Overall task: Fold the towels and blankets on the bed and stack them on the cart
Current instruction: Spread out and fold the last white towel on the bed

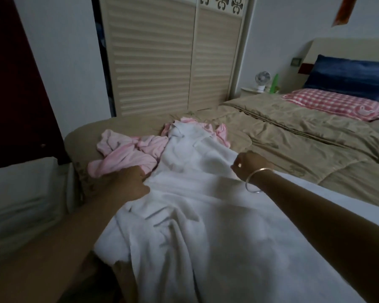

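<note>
Well, starting at the far left, a pale white surface [20,193] sits low beside the bed [293,149]; whether that is the cart I cannot tell, and nothing folded shows on it. Next along, a pink towel [127,154] lies crumpled in a heap near the foot corner of the bed, with another bit of pink cloth poking out behind the far end of the white blanket [195,204].

The person's left hand [127,184] is at the blanket's left edge, just beside the pink heap, fingers curled down into the white cloth as if gripping it, though it is dim and blurred there. The blanket itself runs rumpled from the pink pile toward the person, no neat crease in it. The right hand [247,162], a bangle [256,180] on its wrist, pinches the blanket's right edge in closed fingers and holds it a little raised.

To my eye the job has barely begun: the first piece is only being spread or squared, the pink ones wait unfolded, and no stack is to be seen.
</note>
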The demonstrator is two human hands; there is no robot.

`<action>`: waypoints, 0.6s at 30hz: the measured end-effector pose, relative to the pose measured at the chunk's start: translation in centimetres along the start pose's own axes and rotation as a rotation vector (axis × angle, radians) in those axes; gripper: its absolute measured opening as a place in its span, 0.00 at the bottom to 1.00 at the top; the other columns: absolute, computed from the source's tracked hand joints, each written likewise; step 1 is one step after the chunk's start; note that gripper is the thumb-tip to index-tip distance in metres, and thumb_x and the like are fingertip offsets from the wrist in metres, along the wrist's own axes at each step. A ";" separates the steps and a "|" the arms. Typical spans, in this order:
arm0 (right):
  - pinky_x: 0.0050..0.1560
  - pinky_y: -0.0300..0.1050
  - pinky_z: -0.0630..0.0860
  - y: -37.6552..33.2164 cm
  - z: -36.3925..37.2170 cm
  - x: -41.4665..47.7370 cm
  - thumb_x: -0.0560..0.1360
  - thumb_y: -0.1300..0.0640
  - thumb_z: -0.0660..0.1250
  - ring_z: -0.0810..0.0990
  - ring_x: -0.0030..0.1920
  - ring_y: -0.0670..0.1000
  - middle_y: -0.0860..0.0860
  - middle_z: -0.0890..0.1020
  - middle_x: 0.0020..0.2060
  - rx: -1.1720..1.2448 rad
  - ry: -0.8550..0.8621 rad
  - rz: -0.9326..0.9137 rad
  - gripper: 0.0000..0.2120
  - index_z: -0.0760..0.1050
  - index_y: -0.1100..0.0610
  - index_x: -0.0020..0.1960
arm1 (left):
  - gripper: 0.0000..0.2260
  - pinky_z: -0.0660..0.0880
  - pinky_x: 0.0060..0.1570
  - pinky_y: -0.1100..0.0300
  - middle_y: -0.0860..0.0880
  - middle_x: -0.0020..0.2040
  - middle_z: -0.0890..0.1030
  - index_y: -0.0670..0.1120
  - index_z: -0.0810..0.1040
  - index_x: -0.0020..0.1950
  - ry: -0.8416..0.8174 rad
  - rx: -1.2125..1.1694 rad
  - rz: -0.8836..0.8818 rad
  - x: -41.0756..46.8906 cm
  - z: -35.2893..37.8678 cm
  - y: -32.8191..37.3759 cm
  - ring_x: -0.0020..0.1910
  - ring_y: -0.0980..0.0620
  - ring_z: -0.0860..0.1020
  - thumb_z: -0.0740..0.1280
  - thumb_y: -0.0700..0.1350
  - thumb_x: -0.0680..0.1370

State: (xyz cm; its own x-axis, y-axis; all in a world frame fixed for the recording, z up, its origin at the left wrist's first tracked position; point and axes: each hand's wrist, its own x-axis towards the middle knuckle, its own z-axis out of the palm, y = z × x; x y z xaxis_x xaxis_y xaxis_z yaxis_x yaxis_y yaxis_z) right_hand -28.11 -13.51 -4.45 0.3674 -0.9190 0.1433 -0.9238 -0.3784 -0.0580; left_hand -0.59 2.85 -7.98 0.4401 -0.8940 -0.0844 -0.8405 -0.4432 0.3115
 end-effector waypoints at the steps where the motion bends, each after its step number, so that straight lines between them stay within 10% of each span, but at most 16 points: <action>1: 0.53 0.45 0.73 -0.9 0.3 2.3 0.76 0.48 0.64 0.77 0.56 0.58 0.56 0.78 0.57 0.051 -0.010 0.017 0.17 0.76 0.54 0.61 | 0.29 0.68 0.64 0.56 0.45 0.68 0.73 0.45 0.71 0.70 -0.112 -0.013 0.011 1.8 -0.3 -0.2 0.65 0.45 0.72 0.72 0.54 0.72; 7: 0.50 0.45 0.72 -6.3 2.0 11.4 0.74 0.58 0.66 0.77 0.58 0.60 0.59 0.76 0.60 0.234 -0.057 0.084 0.35 0.54 0.53 0.76 | 0.34 0.77 0.56 0.55 0.45 0.50 0.84 0.41 0.82 0.53 -0.569 -0.194 0.032 6.6 -2.5 -1.0 0.50 0.45 0.82 0.81 0.58 0.53; 12: 0.56 0.53 0.74 -8.3 3.9 16.3 0.74 0.60 0.69 0.75 0.59 0.60 0.52 0.69 0.61 0.829 -0.228 0.328 0.44 0.42 0.49 0.77 | 0.32 0.69 0.29 0.61 0.47 0.26 0.74 0.42 0.76 0.33 -0.697 -0.652 -0.182 8.3 -2.5 -1.0 0.22 0.52 0.71 0.85 0.58 0.42; 18: 0.51 0.43 0.74 -7.2 4.6 19.2 0.75 0.54 0.66 0.79 0.54 0.56 0.57 0.80 0.55 0.269 -0.198 0.197 0.20 0.74 0.61 0.64 | 0.14 0.78 0.52 0.56 0.47 0.51 0.85 0.42 0.78 0.58 -1.007 -0.666 -0.056 8.7 -4.1 -0.2 0.54 0.48 0.82 0.71 0.41 0.73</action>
State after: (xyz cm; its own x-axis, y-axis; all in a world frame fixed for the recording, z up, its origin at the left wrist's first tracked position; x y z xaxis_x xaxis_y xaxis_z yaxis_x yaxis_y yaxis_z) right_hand -13.97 -28.93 -5.86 0.2236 -0.9707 -0.0881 -0.9270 -0.1839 -0.3268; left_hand 4.74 -4.56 -4.87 -0.2216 -0.6566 -0.7209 -0.3704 -0.6272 0.6852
